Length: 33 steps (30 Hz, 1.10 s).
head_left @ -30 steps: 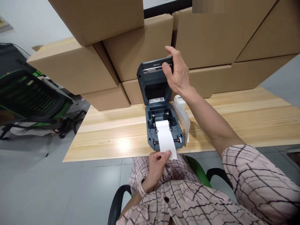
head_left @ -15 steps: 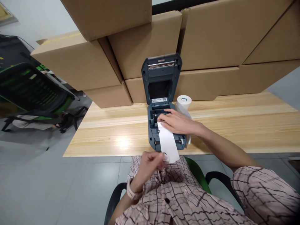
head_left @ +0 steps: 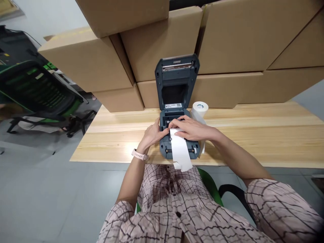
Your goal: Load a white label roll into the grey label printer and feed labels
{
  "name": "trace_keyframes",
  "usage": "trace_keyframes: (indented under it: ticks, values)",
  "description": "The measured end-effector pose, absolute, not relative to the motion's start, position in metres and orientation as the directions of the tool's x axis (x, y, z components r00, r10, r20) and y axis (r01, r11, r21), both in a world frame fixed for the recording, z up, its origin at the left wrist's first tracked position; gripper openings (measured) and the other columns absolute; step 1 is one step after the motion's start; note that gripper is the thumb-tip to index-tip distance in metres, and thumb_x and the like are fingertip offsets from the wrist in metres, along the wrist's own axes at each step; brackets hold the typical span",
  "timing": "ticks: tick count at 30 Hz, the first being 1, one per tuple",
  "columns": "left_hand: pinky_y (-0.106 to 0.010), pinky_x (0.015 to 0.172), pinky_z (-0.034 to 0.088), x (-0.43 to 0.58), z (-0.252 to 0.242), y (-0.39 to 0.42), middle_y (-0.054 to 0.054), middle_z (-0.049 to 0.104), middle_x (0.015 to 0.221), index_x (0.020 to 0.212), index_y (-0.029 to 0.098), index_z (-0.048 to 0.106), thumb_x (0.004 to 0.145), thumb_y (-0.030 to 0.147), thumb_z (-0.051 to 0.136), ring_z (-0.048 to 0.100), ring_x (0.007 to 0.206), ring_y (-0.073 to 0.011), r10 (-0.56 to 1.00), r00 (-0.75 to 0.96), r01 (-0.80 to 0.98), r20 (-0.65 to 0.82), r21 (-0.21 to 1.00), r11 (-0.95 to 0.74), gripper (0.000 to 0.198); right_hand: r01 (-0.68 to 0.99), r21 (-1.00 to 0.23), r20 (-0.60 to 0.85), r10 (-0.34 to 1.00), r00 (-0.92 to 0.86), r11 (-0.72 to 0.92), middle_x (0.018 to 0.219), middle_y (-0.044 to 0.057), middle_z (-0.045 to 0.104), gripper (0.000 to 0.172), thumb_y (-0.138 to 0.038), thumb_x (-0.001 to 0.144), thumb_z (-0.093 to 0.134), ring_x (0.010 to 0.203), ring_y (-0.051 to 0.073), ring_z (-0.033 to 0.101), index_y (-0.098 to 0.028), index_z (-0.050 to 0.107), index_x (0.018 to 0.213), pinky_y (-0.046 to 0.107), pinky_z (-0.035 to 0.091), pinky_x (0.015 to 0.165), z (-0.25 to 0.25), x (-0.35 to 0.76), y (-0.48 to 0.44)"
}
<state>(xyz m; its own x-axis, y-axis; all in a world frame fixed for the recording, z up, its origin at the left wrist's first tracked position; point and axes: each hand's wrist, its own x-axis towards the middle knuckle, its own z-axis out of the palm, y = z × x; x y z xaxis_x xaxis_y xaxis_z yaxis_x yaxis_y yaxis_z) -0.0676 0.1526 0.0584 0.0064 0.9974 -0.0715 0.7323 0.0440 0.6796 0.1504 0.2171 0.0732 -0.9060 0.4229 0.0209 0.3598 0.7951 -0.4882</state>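
A dark grey label printer [head_left: 177, 82] stands on the wooden table with its lid raised. From inside it a white paper strip [head_left: 181, 152] runs over the front edge, its end torn. My right hand [head_left: 191, 129] reaches into the printer from the right, fingers curled over the top of the strip; what lies beneath them is hidden. At the printer's left side is my left hand [head_left: 153, 133], fingers spread along the outer wall and thumb reaching inside beside the strip. A white label roll [head_left: 199, 108] stands upright just right of the printer.
Large cardboard boxes [head_left: 227, 40] are stacked along the back of the wooden table [head_left: 253, 135]. A black and green office chair [head_left: 37, 91] stands at the far left, with part of a person beside it.
My left hand has let go of the strip's lower end and moved up to the printer's left side. My right hand stays over the inside. The view has shifted slightly.
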Motion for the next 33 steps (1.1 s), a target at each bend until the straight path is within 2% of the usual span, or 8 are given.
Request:
trace_keyframes:
  ticks: [3, 7, 11, 14, 19, 23, 28, 33]
  values:
    - [-0.028, 0.061, 0.044, -0.076, 0.062, 0.151, -0.003, 0.070, 0.080, 0.142, 0.017, 0.057, 0.087, 0.029, 0.056, 0.064, 0.066, -0.0201, 0.987, 0.132, 0.657, -0.096, 0.754, -0.015, 0.057, 0.357, -0.581, -0.022, 0.424, -0.905, 0.731, 0.131, 0.012, 0.071, 0.037, -0.036, 0.101, 0.051, 0.117, 0.032, 0.064, -0.024, 0.056, 0.136, 0.052, 0.048, 0.103, 0.084, 0.154, 0.222]
    - [-0.023, 0.050, 0.042, -0.082, 0.063, 0.152, 0.005, 0.060, 0.066, 0.146, 0.017, 0.053, 0.085, 0.025, 0.055, 0.057, 0.048, -0.0139, 0.965, 0.212, 0.517, -0.155, 0.856, 0.024, 0.062, 0.105, -0.823, 0.125, 0.359, -0.925, 0.558, 0.141, 0.011, 0.068, 0.049, -0.047, 0.102, 0.058, 0.123, 0.028, 0.066, -0.029, 0.054, 0.147, 0.046, 0.054, 0.102, 0.089, 0.196, 0.220]
    - [-0.021, 0.049, 0.040, -0.081, 0.059, 0.151, 0.007, 0.056, 0.063, 0.144, 0.018, 0.057, 0.086, 0.024, 0.054, 0.054, 0.048, -0.0116, 0.977, 0.189, 0.471, -0.101, 0.882, 0.000, 0.059, 0.037, -0.936, 0.208, 0.633, -0.745, 0.351, 0.123, 0.010, 0.075, 0.049, -0.056, 0.098, 0.062, 0.117, 0.033, 0.072, -0.044, 0.056, 0.146, 0.055, 0.058, 0.098, 0.067, 0.271, 0.198]
    - [-0.020, 0.049, 0.039, -0.080, 0.056, 0.150, 0.007, 0.055, 0.064, 0.143, 0.018, 0.058, 0.085, 0.024, 0.055, 0.053, 0.050, -0.0111, 0.981, 0.168, 0.455, -0.093, 0.891, 0.007, 0.058, 0.086, -0.969, 0.156, 0.847, -0.509, 0.230, 0.113, 0.013, 0.074, 0.061, -0.063, 0.090, 0.069, 0.114, 0.039, 0.073, -0.052, 0.052, 0.147, 0.060, 0.058, 0.099, 0.044, 0.312, 0.183]
    - [-0.019, 0.049, 0.037, -0.080, 0.052, 0.149, 0.008, 0.053, 0.064, 0.151, 0.019, 0.054, 0.086, 0.024, 0.055, 0.050, 0.048, -0.0096, 0.984, 0.152, 0.430, -0.095, 0.902, 0.020, 0.064, 0.147, -0.988, -0.008, 0.949, -0.315, 0.041, 0.136, 0.012, 0.064, 0.085, -0.057, 0.086, 0.076, 0.134, 0.040, 0.065, -0.051, 0.035, 0.160, 0.061, 0.058, 0.105, 0.013, 0.315, 0.187]
    - [-0.018, 0.047, 0.037, -0.079, 0.052, 0.148, 0.010, 0.050, 0.061, 0.150, 0.015, 0.053, 0.087, 0.024, 0.055, 0.050, 0.047, -0.0094, 0.982, 0.151, 0.390, -0.113, 0.920, 0.046, 0.064, 0.221, -0.975, -0.114, 0.926, -0.360, -0.034, 0.144, 0.013, 0.062, 0.091, -0.055, 0.087, 0.077, 0.135, 0.036, 0.064, -0.040, 0.032, 0.164, 0.057, 0.059, 0.107, -0.001, 0.309, 0.198]
    - [-0.019, 0.048, 0.039, -0.079, 0.058, 0.149, 0.008, 0.056, 0.063, 0.146, 0.015, 0.055, 0.086, 0.024, 0.056, 0.053, 0.048, -0.0099, 0.974, 0.187, 0.408, -0.130, 0.912, 0.043, 0.061, 0.348, -0.933, -0.075, 0.896, -0.438, 0.092, 0.157, 0.009, 0.059, 0.083, -0.051, 0.084, 0.083, 0.150, 0.036, 0.053, -0.046, 0.045, 0.158, 0.059, 0.049, 0.121, 0.018, 0.329, 0.234]
    - [-0.021, 0.047, 0.042, -0.082, 0.060, 0.154, 0.007, 0.059, 0.062, 0.141, 0.015, 0.057, 0.084, 0.022, 0.056, 0.056, 0.047, -0.0122, 0.966, 0.215, 0.477, -0.144, 0.879, 0.025, 0.058, 0.367, -0.916, -0.053, 0.859, -0.509, 0.161, 0.167, 0.010, 0.049, 0.095, -0.046, 0.066, 0.096, 0.154, 0.038, 0.046, -0.037, 0.052, 0.150, 0.060, 0.041, 0.128, 0.027, 0.293, 0.307]
